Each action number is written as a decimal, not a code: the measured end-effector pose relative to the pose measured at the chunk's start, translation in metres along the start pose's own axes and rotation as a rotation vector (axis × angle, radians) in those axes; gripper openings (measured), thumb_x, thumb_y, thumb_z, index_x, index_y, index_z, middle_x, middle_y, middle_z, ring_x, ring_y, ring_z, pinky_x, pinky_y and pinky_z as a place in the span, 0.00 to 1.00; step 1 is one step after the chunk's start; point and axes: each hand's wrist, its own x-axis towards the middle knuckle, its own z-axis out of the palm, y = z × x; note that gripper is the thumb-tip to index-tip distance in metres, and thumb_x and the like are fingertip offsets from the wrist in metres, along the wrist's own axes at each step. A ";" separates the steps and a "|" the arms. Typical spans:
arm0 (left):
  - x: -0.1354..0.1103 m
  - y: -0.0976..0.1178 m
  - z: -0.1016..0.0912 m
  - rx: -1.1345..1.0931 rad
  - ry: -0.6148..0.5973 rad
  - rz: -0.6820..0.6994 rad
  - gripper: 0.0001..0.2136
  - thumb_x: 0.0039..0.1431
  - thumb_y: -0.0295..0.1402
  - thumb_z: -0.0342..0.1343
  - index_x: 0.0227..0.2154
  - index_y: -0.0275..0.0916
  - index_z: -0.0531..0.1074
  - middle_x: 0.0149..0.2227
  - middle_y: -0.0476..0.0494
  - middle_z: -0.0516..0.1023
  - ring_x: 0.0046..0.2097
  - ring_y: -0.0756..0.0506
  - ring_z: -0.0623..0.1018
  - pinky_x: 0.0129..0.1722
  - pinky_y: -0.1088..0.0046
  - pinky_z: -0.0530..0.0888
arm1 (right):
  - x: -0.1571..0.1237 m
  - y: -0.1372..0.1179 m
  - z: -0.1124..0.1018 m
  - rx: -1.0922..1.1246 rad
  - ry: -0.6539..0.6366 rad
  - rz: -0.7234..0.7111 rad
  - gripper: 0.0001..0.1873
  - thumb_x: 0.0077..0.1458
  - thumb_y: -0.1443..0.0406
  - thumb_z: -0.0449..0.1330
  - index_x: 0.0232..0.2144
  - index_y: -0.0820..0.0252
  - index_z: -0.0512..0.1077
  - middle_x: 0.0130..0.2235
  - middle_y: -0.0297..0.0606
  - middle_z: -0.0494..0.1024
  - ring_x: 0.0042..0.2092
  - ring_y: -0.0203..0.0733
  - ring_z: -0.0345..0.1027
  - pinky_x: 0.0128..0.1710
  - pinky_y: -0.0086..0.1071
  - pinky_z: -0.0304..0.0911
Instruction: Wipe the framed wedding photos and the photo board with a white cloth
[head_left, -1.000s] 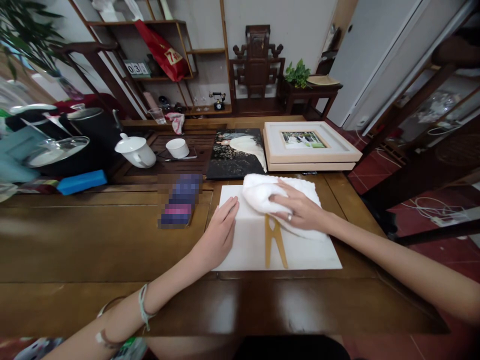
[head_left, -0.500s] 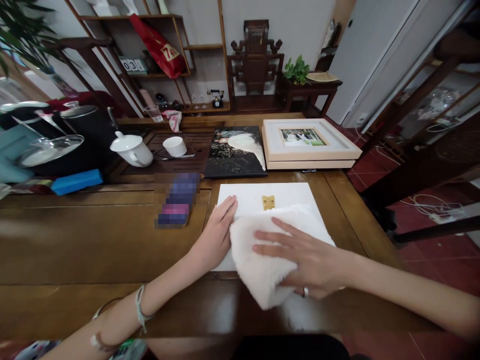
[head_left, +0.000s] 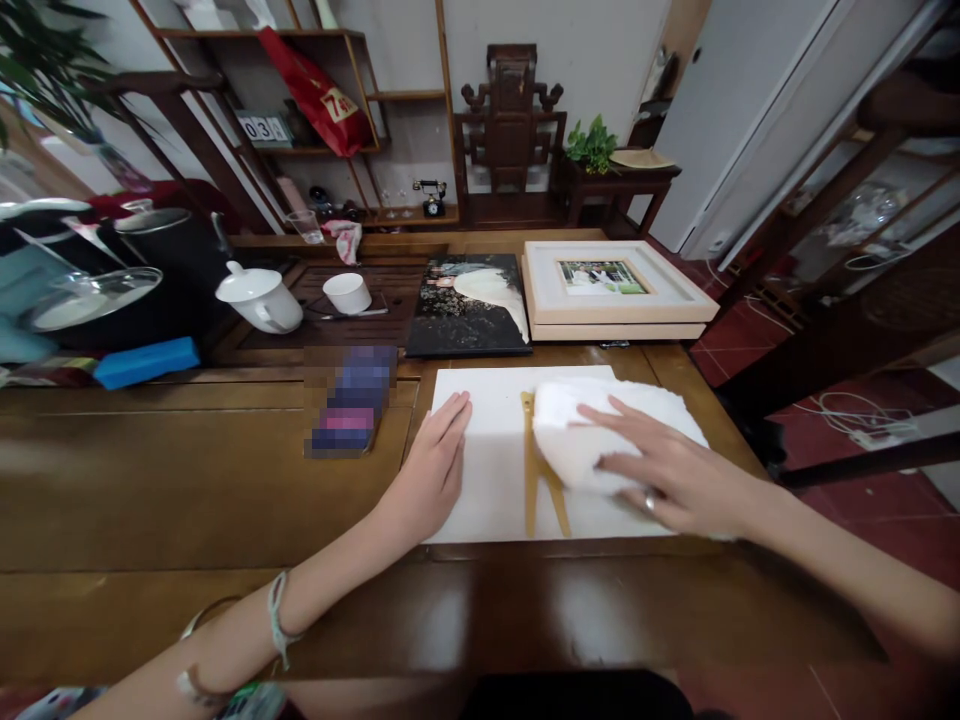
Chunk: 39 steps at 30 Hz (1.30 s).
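A white flat board (head_left: 487, 470), face down with a gold stand piece (head_left: 537, 480) on its back, lies on the wooden table (head_left: 187, 480). My left hand (head_left: 431, 470) rests flat on the board's left edge, fingers stretched out. My right hand (head_left: 667, 470) presses a white fluffy cloth (head_left: 577, 440) onto the right half of the board, fingers spread over it. The cloth hides the board's right side.
Behind the board lie a dark picture panel (head_left: 469, 305) and a white-framed photo (head_left: 611, 290). To the left are a blurred object (head_left: 351, 400), a white cup (head_left: 346, 292), a white teapot (head_left: 259, 298), a blue box (head_left: 146, 360) and dark pots. Shelves and a chair stand beyond.
My right hand swept the cloth from the board's far edge down to its near edge, then back up to the right half. The left hand stayed put.
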 end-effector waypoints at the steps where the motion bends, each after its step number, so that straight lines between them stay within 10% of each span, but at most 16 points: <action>1: 0.000 0.000 0.000 0.001 -0.001 0.002 0.22 0.68 0.28 0.36 0.64 0.35 0.53 0.67 0.33 0.54 0.68 0.40 0.52 0.66 0.52 0.52 | -0.006 -0.013 -0.006 0.008 -0.039 -0.006 0.14 0.53 0.71 0.54 0.42 0.59 0.71 0.61 0.53 0.64 0.65 0.55 0.50 0.60 0.58 0.52; 7: 0.001 0.001 -0.003 0.000 -0.034 0.006 0.22 0.68 0.28 0.36 0.64 0.36 0.52 0.67 0.33 0.53 0.69 0.40 0.51 0.66 0.50 0.52 | -0.004 -0.055 -0.017 0.038 -0.114 0.154 0.16 0.47 0.71 0.55 0.40 0.52 0.72 0.54 0.47 0.72 0.57 0.55 0.64 0.50 0.49 0.67; 17: 0.001 0.000 -0.003 0.008 -0.032 0.004 0.22 0.68 0.28 0.36 0.64 0.35 0.53 0.66 0.32 0.54 0.68 0.40 0.52 0.66 0.50 0.53 | 0.052 0.008 0.029 -0.072 0.113 0.368 0.16 0.57 0.71 0.50 0.47 0.64 0.67 0.50 0.58 0.72 0.63 0.61 0.52 0.58 0.61 0.52; 27: 0.000 -0.001 -0.003 0.007 -0.026 0.029 0.22 0.68 0.27 0.36 0.64 0.36 0.52 0.67 0.33 0.53 0.69 0.40 0.51 0.66 0.50 0.52 | -0.007 -0.099 -0.005 0.046 -0.052 0.203 0.22 0.47 0.71 0.54 0.46 0.55 0.68 0.61 0.51 0.63 0.63 0.59 0.55 0.55 0.51 0.64; 39: 0.002 0.002 -0.004 0.021 -0.047 -0.008 0.22 0.68 0.28 0.36 0.64 0.35 0.53 0.67 0.32 0.53 0.68 0.40 0.52 0.66 0.51 0.51 | 0.056 0.006 0.023 -0.194 0.059 0.344 0.16 0.56 0.72 0.48 0.46 0.67 0.66 0.47 0.60 0.73 0.61 0.64 0.57 0.55 0.59 0.58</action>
